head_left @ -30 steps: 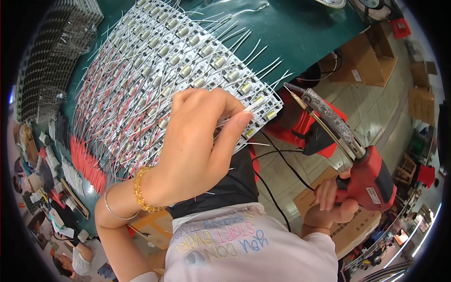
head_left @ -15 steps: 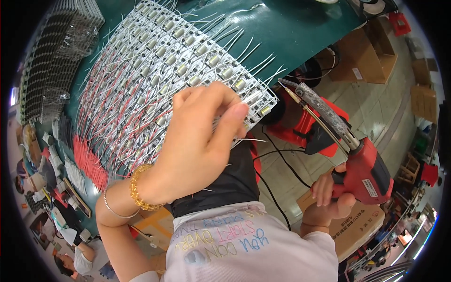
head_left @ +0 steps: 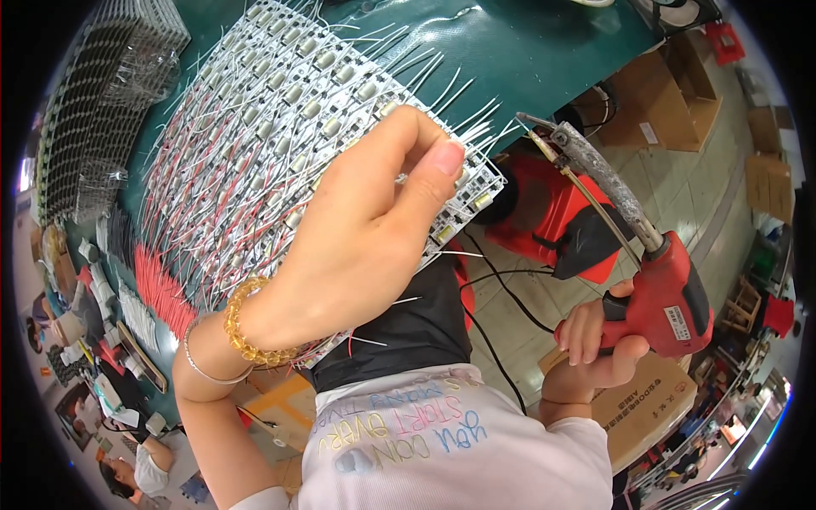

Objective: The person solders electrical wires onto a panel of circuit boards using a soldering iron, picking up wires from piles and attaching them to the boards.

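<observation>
A large panel of small white circuit boards (head_left: pixel 285 89), each with a pale component, lies on the green tabletop. White and red wires stick out from it. Over its right-hand part is my left hand (head_left: pixel 361 225), thumb and finger pinched together on thin white wires (head_left: pixel 478 134) that show past the fingertips; the exact grip is partly hidden. My right hand (head_left: pixel 595 340) is wrapped round the handle of a red and black soldering gun (head_left: pixel 659 302). Its metal tip points up and left, beside the wire ends at the panel's right corner.
Bundled red wires (head_left: pixel 163 289) lie at the panel's left. Stacked board panels (head_left: pixel 93 110) in clear wrap stand at the far left. Cardboard boxes (head_left: pixel 659 98) and a red stool-like object (head_left: pixel 544 208) are beyond the table's right edge. Black cables hang below. Another person sits at lower left.
My left hand has shifted slightly up and to the right, still pinched. The soldering gun's tip has risen a little, and more white wire shows beyond my left fingertips.
</observation>
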`<state>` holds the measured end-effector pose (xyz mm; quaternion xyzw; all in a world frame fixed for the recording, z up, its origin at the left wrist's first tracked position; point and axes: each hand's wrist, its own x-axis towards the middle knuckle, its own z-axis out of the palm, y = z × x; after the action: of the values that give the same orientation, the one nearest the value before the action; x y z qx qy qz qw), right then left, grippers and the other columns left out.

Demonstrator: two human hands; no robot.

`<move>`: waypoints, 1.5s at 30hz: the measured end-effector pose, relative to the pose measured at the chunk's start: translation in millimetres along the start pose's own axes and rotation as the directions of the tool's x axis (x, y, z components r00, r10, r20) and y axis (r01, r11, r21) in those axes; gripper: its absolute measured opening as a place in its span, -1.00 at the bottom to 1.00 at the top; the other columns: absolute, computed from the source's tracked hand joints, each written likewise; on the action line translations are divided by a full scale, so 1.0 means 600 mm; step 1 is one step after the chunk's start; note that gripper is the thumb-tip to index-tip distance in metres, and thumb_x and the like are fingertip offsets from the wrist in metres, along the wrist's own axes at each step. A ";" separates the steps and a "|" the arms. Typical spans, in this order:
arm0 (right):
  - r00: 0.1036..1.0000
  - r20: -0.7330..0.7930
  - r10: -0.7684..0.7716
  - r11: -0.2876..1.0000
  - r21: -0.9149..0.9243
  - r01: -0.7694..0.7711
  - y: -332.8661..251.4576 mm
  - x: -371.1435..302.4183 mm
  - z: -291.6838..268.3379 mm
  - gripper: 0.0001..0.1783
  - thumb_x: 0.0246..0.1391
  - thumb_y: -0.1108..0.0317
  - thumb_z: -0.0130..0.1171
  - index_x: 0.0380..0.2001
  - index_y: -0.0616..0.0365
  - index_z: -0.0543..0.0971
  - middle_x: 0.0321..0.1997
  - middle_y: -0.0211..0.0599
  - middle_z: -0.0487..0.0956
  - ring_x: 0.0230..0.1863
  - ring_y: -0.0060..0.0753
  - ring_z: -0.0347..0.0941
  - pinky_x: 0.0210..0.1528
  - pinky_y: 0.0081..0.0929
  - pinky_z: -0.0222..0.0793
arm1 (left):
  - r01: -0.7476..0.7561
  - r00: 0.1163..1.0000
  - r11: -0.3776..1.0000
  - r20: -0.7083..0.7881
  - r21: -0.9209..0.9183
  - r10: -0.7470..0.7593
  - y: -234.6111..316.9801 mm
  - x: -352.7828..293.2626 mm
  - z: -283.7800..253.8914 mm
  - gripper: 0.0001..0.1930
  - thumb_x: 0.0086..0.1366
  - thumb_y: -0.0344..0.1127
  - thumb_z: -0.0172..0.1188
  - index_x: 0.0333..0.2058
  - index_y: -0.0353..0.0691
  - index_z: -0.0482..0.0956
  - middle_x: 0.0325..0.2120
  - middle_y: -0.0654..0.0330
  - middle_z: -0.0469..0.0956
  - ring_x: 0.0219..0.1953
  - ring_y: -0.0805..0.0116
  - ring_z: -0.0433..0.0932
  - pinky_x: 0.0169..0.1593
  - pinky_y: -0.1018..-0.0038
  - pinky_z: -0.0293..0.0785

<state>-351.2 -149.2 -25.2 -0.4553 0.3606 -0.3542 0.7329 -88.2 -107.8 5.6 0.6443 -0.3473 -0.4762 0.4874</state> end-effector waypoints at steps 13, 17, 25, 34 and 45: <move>0.982 0.062 -0.177 0.982 0.086 0.171 0.027 0.025 -0.003 -0.26 0.17 -0.19 -0.12 0.09 0.30 0.19 -0.80 -0.55 0.22 -0.83 -0.58 0.16 -0.72 -0.58 0.21 | 0.018 0.999 0.995 0.027 0.099 -0.021 0.004 0.005 0.007 -0.79 0.40 -0.27 -0.08 -0.36 -0.28 0.36 -0.47 0.31 0.39 -0.36 0.57 0.35 -0.19 0.60 0.33; 0.981 0.080 -0.175 0.983 0.078 0.169 0.034 0.027 -0.003 -0.28 0.18 -0.19 -0.13 0.07 0.29 0.20 -0.81 -0.54 0.21 -0.84 -0.58 0.15 -0.73 -0.57 0.20 | 0.065 0.993 0.973 0.077 0.221 -0.084 0.017 0.019 0.010 -0.81 0.40 -0.31 -0.09 -0.36 -0.29 0.34 -0.49 0.31 0.36 -0.39 0.58 0.32 -0.23 0.60 0.32; 0.971 0.107 -0.215 0.963 0.190 0.192 0.043 0.042 0.006 -0.37 0.26 -0.07 -0.21 0.13 0.29 0.16 -0.76 -0.51 0.22 -0.80 -0.57 0.18 -0.63 -0.56 0.26 | 0.041 0.986 0.998 0.160 0.052 -0.049 -0.014 0.019 0.021 -0.81 0.41 -0.31 -0.11 -0.35 -0.30 0.34 -0.49 0.27 0.37 -0.45 0.54 0.37 -0.33 0.57 0.40; 0.977 0.063 -0.204 0.972 0.128 0.194 0.056 0.053 0.055 -0.47 0.26 0.08 -0.11 0.11 0.25 0.15 -0.71 -0.45 0.23 -0.69 -0.49 0.27 -0.54 -0.48 0.33 | -0.267 0.946 0.946 -0.136 0.183 0.293 -0.016 -0.018 -0.041 -0.92 0.29 -0.44 0.08 -0.37 -0.33 0.45 -0.58 0.24 0.48 -0.53 0.54 0.48 -0.39 0.64 0.40; 0.900 0.296 -0.320 0.610 -0.663 0.435 0.083 0.099 0.113 -0.78 -0.02 0.61 0.15 -0.26 0.16 0.53 -0.47 -0.40 0.44 -0.42 -0.56 0.37 -0.37 -0.60 0.26 | -0.247 0.953 0.898 -0.075 0.364 0.292 -0.057 -0.035 -0.014 -0.98 0.15 -0.46 0.18 -0.43 -0.24 0.51 -0.54 0.20 0.50 -0.54 0.23 0.40 -0.35 0.43 0.32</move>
<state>-254.9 -154.7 -61.2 -0.7938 0.3096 -0.2980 0.4304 -87.3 -76.5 -20.6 0.6954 -0.4804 -0.2922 0.4475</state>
